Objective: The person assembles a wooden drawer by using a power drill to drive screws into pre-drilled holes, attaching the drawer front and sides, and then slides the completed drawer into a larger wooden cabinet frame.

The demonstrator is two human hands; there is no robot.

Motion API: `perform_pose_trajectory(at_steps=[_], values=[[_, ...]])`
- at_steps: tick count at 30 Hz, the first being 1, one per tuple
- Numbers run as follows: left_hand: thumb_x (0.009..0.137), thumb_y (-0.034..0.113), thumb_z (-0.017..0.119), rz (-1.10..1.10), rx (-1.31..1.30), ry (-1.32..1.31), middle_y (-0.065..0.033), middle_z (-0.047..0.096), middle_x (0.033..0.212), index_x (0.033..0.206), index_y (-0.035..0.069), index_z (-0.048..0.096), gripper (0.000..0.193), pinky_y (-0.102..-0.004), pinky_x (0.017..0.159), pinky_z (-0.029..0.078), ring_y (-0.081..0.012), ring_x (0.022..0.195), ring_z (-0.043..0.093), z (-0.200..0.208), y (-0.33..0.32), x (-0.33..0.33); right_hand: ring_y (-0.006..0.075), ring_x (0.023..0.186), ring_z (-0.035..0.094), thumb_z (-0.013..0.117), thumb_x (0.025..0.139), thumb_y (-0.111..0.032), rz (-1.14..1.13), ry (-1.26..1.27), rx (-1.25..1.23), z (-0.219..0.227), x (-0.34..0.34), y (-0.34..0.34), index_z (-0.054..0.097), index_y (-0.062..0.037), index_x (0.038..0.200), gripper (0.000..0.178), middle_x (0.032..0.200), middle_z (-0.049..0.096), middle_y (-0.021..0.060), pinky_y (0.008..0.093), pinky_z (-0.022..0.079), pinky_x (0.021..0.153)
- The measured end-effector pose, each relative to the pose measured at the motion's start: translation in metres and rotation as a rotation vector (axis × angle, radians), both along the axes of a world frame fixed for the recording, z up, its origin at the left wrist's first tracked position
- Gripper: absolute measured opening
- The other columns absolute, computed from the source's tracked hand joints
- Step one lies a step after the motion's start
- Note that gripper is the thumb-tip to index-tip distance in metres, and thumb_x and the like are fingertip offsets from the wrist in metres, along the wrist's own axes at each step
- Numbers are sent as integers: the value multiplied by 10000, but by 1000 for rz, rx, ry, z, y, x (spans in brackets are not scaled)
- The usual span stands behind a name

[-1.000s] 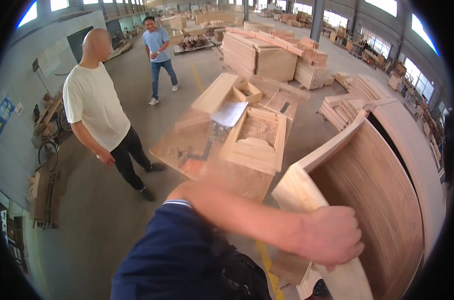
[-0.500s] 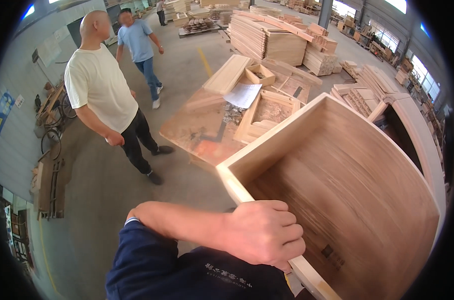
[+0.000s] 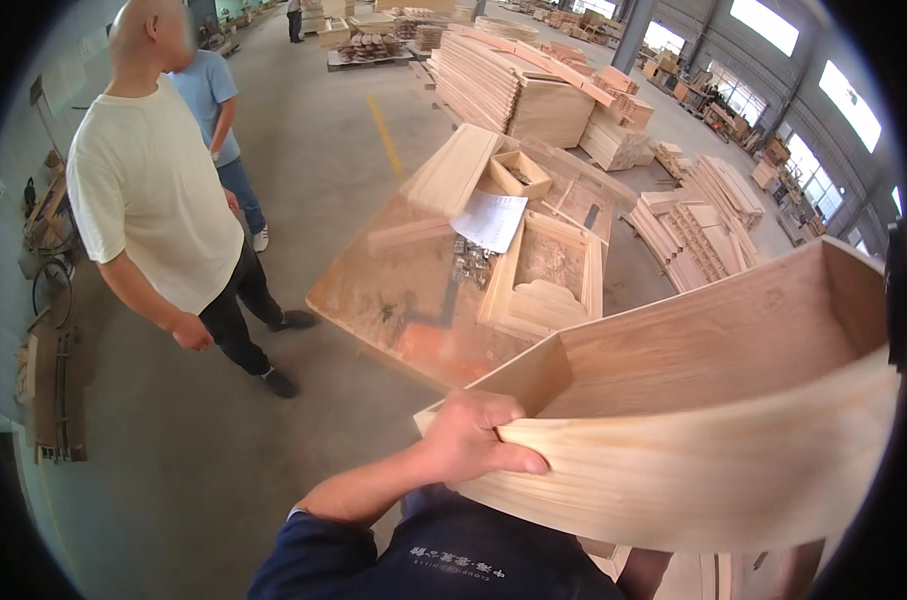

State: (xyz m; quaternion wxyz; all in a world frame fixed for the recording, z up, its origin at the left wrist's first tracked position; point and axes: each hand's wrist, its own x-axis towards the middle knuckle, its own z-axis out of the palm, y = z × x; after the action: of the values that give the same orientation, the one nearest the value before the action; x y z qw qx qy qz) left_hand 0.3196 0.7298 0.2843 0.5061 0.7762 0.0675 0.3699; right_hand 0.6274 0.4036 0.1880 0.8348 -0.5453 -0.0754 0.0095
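Observation:
A pale wooden drawer [image 3: 673, 485], an open box with a darker brown bottom, fills the lower right and is held tilted before me. My left hand [image 3: 476, 435] grips its near wall close to the left corner. The thumb lies on the outer face, and the other fingers go over the rim, partly hidden. My right hand is not in view. Just beyond the drawer stands a workbench [image 3: 373, 300]. On it lie a wooden frame [image 3: 590, 290], a sheet of paper [image 3: 490, 221], small metal fittings [image 3: 470, 262], a wooden panel [image 3: 453, 172] and a small wooden box [image 3: 520, 175].
A person in a cream T-shirt [image 3: 158, 190] stands left of the workbench, with another in a light blue shirt [image 3: 208, 105] behind. Stacked boards [image 3: 508, 90] rise beyond the bench, and more timber [image 3: 688, 235] lies to the right. A bicycle [image 3: 53, 290] leans along the left wall.
The drawer has turned, so its near wall's outer face now shows. My left hand has shifted left and lower with it. The person in blue has moved behind the one in cream.

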Motion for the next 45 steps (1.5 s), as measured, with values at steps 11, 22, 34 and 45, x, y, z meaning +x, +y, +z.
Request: perform_pose_trajectory(at_steps=[11,22,34,45], values=[[1044,360,585,-1,-684,-20,-6,635,802,889,22,653,378,-272,729,466,-71,774,541,-60,115,-26,277,1192,604,574,1022,-362,321,-303,-212,32,86,180,422,29,1458,605,1377,566,169,414,522,974],[1057,486,483,269,-682,240,-97,695,810,953,-44,711,587,-342,770,504,-127,830,615,-118,190,12,252,863,663,687,779,-199,611,450,-158,-4,118,271,644,-91,1043,289,923,681,65,394,568,817],[1073,552,393,520,-852,365,-104,721,1063,1194,-14,705,657,-338,845,506,-141,921,629,-219,244,75,174,798,606,638,769,-44,564,254,-458,-50,158,364,618,-56,1046,278,907,622,46,314,513,736],[1086,511,399,387,-1290,240,-144,701,1172,1263,-29,652,623,-363,897,531,-190,1020,649,-268,274,94,136,753,580,608,778,3,692,244,-653,-79,172,437,588,-90,991,233,854,579,17,305,486,669]])
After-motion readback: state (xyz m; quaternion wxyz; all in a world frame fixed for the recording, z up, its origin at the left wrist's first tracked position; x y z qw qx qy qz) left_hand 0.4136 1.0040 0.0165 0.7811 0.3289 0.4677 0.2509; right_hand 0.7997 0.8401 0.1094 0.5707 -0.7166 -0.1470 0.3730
